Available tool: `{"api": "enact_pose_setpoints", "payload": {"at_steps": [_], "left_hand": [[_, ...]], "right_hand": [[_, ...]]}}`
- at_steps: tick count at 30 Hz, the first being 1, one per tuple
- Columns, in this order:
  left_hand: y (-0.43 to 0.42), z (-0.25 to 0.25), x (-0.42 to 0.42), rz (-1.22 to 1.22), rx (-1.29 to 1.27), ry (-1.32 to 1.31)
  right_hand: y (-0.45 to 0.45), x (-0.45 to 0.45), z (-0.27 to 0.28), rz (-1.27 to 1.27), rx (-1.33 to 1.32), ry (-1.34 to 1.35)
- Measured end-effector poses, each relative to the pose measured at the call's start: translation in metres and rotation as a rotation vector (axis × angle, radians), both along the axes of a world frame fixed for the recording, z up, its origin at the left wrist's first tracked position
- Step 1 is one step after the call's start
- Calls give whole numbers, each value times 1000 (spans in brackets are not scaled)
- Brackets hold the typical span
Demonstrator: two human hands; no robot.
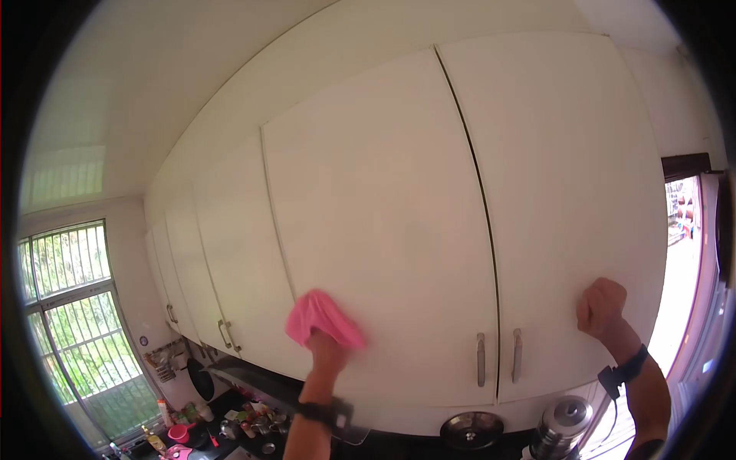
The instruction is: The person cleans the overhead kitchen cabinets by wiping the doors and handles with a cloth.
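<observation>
My left hand (pixel 328 354) is closed on a pink cloth (pixel 322 316), which lies bunched against a white cabinet door (pixel 376 230). The fingers are mostly covered by the cloth. My right hand (pixel 602 307) is a fist, raised in front of the cabinet door on the right (pixel 563 192); nothing shows in it. Whether the fist touches the door I cannot tell. Between the hands, two metal handles, a left one (pixel 481 360) and a right one (pixel 517 355), flank the dark gap where the doors meet. Both doors are closed.
Below the cabinets, a round metal lid (pixel 471 431) and a shiny metal pot (pixel 566 420) stand near the wall. Bottles, jars and a pink dipper (pixel 178 434) crowd the counter at lower left. A barred window (pixel 80 322) is at left, a bright doorway (pixel 682 261) at right.
</observation>
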State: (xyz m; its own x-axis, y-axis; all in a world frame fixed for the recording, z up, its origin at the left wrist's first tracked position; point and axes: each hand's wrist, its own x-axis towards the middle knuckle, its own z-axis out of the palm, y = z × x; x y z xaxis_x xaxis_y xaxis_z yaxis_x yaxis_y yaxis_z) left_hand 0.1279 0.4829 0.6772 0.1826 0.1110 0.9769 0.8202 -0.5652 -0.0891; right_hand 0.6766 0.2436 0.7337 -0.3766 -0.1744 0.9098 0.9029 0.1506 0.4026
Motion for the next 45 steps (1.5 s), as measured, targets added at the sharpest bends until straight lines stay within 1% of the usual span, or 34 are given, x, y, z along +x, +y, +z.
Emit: {"api": "enact_pose_setpoints", "payload": {"at_steps": [1,2,4,5,6,7,8,10,11,14,15,16,18,20,23,26,28,32,35,36,38,40,42,44,45], "left_hand": [[-2,30,-4,160,127,208],[-2,62,-3,166,96,151],[-21,149,14,190,25,47],[-11,188,14,195,191,72],[-9,229,13,299,285,220],[14,259,9,326,403,249],[14,291,15,419,440,271],[-9,339,53,454,335,180],[-25,357,80,393,189,68],[-19,410,127,269,346,293],[-36,415,156,259,398,324],[-60,414,194,250,448,351],[-84,417,257,81,667,350],[-103,418,310,-208,344,284],[-145,399,335,-333,289,196],[-156,392,317,-212,216,231],[-123,404,298,-116,428,362],[-132,383,263,-303,306,225],[-114,376,264,-147,545,319],[-123,360,268,-173,464,293],[-142,299,267,-210,301,237],[-139,235,258,-265,-61,349],[-169,202,246,-160,-641,560],[-127,141,239,-333,28,576],[-125,125,233,-415,-49,546]], "right_hand": [[1,-2,0,6,2,2],[1,-2,-1,13,3,4],[1,-1,-1,7,3,-11],[2,0,0,1,7,-19],[2,1,0,8,-2,-29],[1,2,-1,11,-12,-38],[0,3,-2,11,-27,-45],[1,0,-2,12,3,-31],[1,0,0,7,18,-25],[0,-1,0,11,27,3],[0,1,-1,18,32,-4],[0,2,-1,16,15,-8],[-2,3,-1,14,-16,-20],[-5,2,2,20,1,-20],[-8,3,3,8,-8,-17],[-4,3,1,21,12,13],[1,1,2,32,25,18],[-2,3,2,18,14,22],[-4,1,5,16,9,17],[-5,2,5,19,11,14],[-6,1,7,2,9,4],[-5,-3,5,-6,17,2],[-4,-3,7,-14,29,-4],[-5,-2,6,-33,25,-10],[-4,-3,5,-37,26,-15]]}}
